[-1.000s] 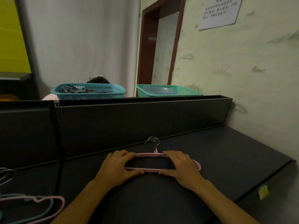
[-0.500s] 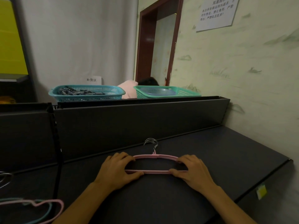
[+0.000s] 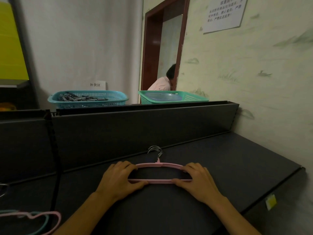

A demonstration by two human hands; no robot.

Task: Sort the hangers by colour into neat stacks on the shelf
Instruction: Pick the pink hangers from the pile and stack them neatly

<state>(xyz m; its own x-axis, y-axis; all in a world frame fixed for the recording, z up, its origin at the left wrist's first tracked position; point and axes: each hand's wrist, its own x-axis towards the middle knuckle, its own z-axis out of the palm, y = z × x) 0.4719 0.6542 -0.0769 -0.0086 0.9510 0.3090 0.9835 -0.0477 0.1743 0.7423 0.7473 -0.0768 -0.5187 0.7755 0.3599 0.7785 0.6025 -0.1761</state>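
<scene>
- The stacked hangers [image 3: 160, 173] were pale pink, with silver hooks [image 3: 155, 150].
- The shelf [image 3: 220, 167] was matte dark grey.
- One basket [image 3: 88, 99] was blue mesh, the other basket [image 3: 172, 97] green mesh.
- The wall [image 3: 254, 73] was cream with faint green brush-like marks.
- The door frame [image 3: 149, 48] was reddish brown.
- A tag [image 3: 271, 201] was yellow.

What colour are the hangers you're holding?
Pink, with silver metal hooks: the hanger stack, clearest in the head view.

Both arms come in from about 6 o'clock, bare all the way up, no sleeves showing. Bare left hand [image 3: 118, 181] and bare right hand [image 3: 199, 182]: short nails, plain fingers and wrists.
</scene>
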